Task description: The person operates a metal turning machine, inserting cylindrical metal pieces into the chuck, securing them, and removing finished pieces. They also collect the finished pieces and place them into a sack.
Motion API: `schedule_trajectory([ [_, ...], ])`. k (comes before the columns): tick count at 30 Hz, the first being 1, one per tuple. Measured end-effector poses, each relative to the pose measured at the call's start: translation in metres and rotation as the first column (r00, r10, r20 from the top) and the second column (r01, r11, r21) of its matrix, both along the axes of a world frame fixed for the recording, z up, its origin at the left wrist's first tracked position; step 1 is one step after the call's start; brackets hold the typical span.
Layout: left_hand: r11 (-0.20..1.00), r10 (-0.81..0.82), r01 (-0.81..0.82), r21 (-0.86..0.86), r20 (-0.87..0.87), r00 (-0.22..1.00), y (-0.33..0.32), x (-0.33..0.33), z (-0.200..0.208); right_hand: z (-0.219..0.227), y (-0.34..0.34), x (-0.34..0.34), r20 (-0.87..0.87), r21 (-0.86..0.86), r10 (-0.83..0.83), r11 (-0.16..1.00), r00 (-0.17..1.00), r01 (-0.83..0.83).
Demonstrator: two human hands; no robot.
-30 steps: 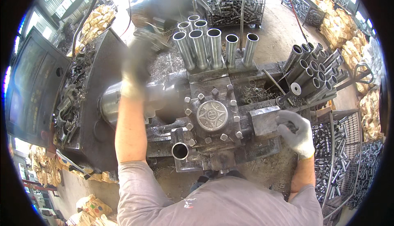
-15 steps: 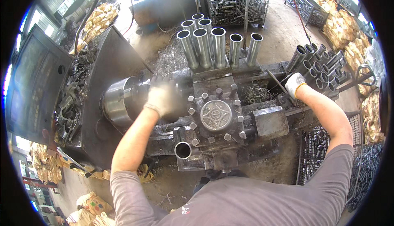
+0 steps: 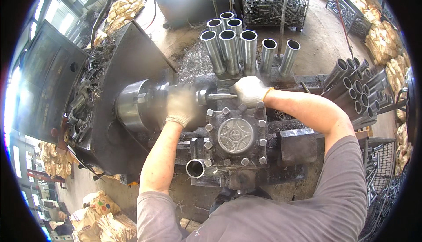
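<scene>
My left hand, in a pale work glove, is over the dark cylindrical part beside the lathe chuck; its fingers are smeared, so its grip does not show. My right hand, also gloved, is closed around a slim metal rod. The rod points left, its far end at a short round metal piece beside my left hand; whether it enters the piece I cannot tell. Just nearer to me sits the square tool post with bolts around its top. A hollow tube sticks out at its front left corner.
Several shiny steel tubes stand upright behind the tool post. More tubes are stacked at the right. A dark guard panel rises at the left, with metal chips beside it. A wire basket of parts stands at the back.
My right hand has moved left from the right part of the lathe bed to behind the tool post, and now holds the rod. My left hand stays by the chuck.
</scene>
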State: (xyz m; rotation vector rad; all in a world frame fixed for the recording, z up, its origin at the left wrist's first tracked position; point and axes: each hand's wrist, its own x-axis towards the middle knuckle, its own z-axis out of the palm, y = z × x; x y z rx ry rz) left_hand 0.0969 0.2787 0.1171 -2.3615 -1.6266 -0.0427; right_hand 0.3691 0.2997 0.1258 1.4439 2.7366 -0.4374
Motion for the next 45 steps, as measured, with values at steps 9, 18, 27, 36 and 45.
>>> schedule_trajectory([
  [9, 0.996, -0.027, 0.027, 0.082, -0.006, 1.000, -0.004, -0.008, -0.010, 0.002, -0.001, -0.001, -0.096, 0.035, 0.088, 0.996, 0.992, -0.085],
  [18, 0.993, -0.064, 0.067, 0.099, -0.034, 0.997, -0.005, -0.003, 0.001, -0.017, 0.010, 0.002, -0.163, 0.106, 0.126, 0.988, 0.978, -0.109],
  [27, 0.996, -0.027, 0.036, 0.084, -0.109, 0.994, -0.001, -0.011, -0.009, -0.005, 0.006, -0.009, -0.043, -0.007, 0.069, 0.998, 0.997, -0.070],
  [36, 0.994, -0.051, 0.057, 0.098, -0.062, 0.997, -0.001, -0.003, -0.002, -0.022, 0.017, -0.010, -0.162, 0.105, 0.149, 0.986, 0.975, -0.134],
  [45, 0.994, -0.090, 0.089, 0.062, 0.028, 0.995, 0.000, -0.010, -0.001, -0.016, 0.014, -0.006, -0.130, 0.044, 0.097, 0.995, 0.987, -0.092],
])
